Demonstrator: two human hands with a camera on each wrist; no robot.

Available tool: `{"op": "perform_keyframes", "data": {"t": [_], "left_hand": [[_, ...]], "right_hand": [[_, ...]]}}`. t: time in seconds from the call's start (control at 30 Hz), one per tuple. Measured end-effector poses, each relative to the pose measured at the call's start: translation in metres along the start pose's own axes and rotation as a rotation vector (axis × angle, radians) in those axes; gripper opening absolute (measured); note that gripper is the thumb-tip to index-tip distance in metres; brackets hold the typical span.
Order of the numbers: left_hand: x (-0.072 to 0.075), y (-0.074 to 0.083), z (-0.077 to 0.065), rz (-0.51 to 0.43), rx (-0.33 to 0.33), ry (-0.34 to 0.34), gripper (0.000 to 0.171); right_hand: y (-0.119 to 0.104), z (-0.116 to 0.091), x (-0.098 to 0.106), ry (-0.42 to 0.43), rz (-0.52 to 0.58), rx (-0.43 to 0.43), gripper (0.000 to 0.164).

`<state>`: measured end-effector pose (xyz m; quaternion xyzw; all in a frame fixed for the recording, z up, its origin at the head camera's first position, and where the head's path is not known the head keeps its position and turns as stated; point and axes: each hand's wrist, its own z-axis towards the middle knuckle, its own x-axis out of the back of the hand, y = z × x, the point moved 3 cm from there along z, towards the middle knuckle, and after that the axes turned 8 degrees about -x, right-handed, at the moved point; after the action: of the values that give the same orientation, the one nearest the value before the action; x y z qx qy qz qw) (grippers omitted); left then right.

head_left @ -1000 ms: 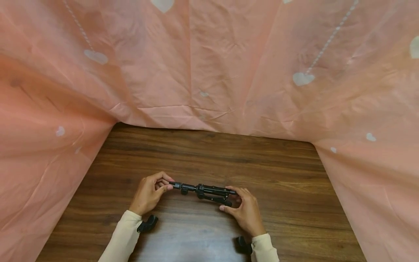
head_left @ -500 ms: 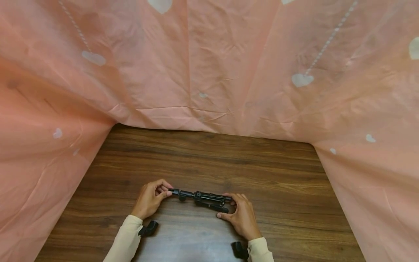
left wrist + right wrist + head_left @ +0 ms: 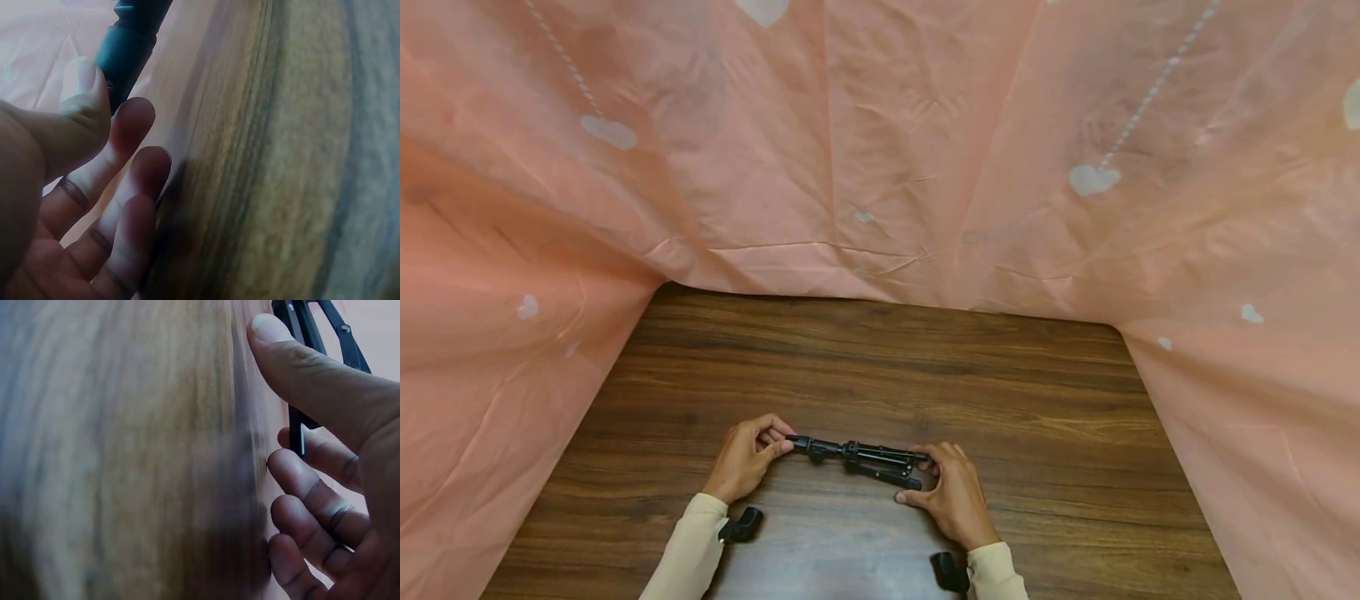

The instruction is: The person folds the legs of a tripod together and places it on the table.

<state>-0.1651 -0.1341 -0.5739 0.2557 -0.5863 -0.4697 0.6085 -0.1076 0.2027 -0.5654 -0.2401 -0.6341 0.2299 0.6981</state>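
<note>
A small black tripod [image 3: 852,450] lies lengthwise between both hands in the head view, its legs to the right. One leg stands slightly apart from the others, on the near side. My left hand [image 3: 741,462] pinches the tripod's head end between thumb and index finger; in the left wrist view the head end [image 3: 128,56] shows above the thumb, and the other fingers curl loosely below. With thumb and fingers bent about the leg ends, my right hand [image 3: 958,496] holds the other side. The right wrist view shows the legs [image 3: 306,328] partly hidden behind the thumb.
A brown wood-grain table [image 3: 880,367] lies beneath the hands. Pink cloth [image 3: 895,150] with white hearts hangs round its back and both sides. Black wrist mounts [image 3: 745,525] sit on the inner side of each cream sleeve [image 3: 681,550].
Both hands have brought the tripod slightly toward the person and a little left, mostly in the first half second. The grip of each hand looks the same.
</note>
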Motion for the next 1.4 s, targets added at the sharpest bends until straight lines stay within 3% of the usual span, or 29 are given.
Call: {"op": "perform_keyframes", "data": {"t": [0.5,0.8,1.2,1.4], "left_hand": [[-0.0004,-0.0009,0.0053,0.072,0.023,-0.037,0.009],[-0.0026,-0.0008,0.0073,0.142,-0.009,-0.033,0.009],[-0.0039,0.0001,0.0081,0.182,0.032,-0.047,0.009],[-0.0043,0.0019,0.0085,0.187,0.045,-0.050,0.008]], "right_hand": [[0.0030,0.0006,-0.0040,-0.030,0.019,-0.013,0.067],[0.0027,0.0016,-0.0047,-0.041,0.029,-0.018,0.068],[0.0042,0.0032,-0.0026,-0.075,0.047,-0.044,0.069],[0.0046,0.0041,-0.0004,-0.095,0.074,-0.058,0.052]]}}
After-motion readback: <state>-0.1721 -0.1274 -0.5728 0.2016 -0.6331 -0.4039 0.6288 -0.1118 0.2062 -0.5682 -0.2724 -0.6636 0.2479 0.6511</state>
